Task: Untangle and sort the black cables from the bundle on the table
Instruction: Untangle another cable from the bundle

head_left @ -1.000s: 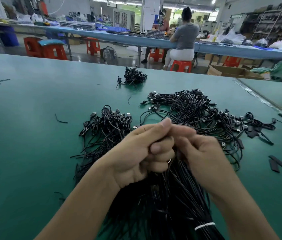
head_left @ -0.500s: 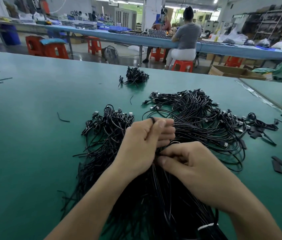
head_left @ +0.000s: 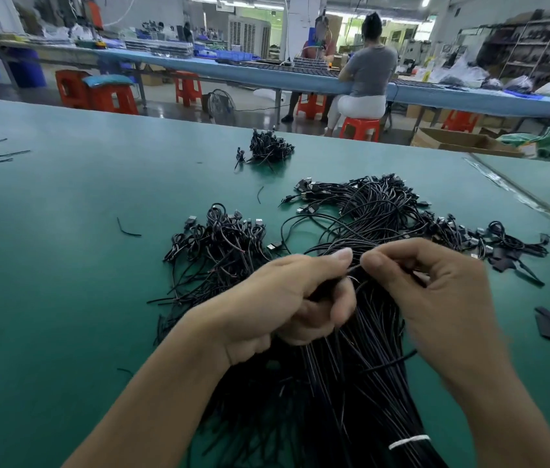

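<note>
Now mid-sort at the green table (head_left: 64, 282), working the bundle of black cables (head_left: 351, 383) lying just ahead, between the forearms. Clenching a fistful of its strands in the left hand (head_left: 287, 298), fingers curled tight round them; pinching a single strand (head_left: 356, 269) between thumb and forefinger of the right hand (head_left: 435, 292), just beside the left thumb. Best done, by the look of it, by holding the left grip firm as an anchor, drawing the pinched strand out slowly along its own line rather than across its neighbours, and pausing at any snag to free the loop. Running lengthwise from near to far: tied end with a white band (head_left: 408, 442) closest to the camera, free ends fanning away toward the connector-tipped heap (head_left: 378, 204) beyond the knuckles. Set off to the left, a separate pile (head_left: 219, 241); farther back, well apart, a small clump (head_left: 268, 148).
</note>
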